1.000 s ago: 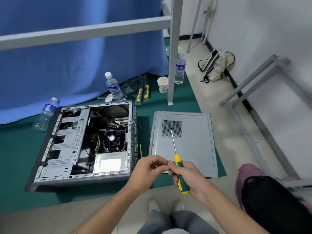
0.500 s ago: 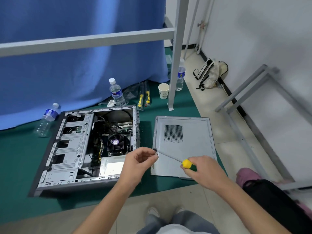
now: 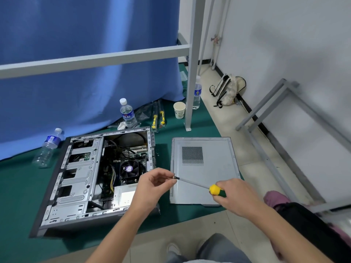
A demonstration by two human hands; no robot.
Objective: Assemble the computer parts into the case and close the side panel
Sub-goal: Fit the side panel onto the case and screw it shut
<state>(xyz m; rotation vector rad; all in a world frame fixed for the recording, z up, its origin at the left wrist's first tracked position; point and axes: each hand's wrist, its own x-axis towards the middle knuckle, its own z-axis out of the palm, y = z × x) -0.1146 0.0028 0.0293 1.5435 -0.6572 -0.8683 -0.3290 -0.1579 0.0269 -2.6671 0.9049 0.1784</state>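
Blue curtain hung behind; three water bottles, paper cup, backpack by wall.

Legible markings: none.
The blue labels on the three water bottles, the print on the paper cup and the fan sticker are too small to read.

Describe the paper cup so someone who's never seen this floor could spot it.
Find the grey post standing on the green mat. The paper cup stands just left of its foot. It is the only open, white container; the bottles nearby are clear and capped.
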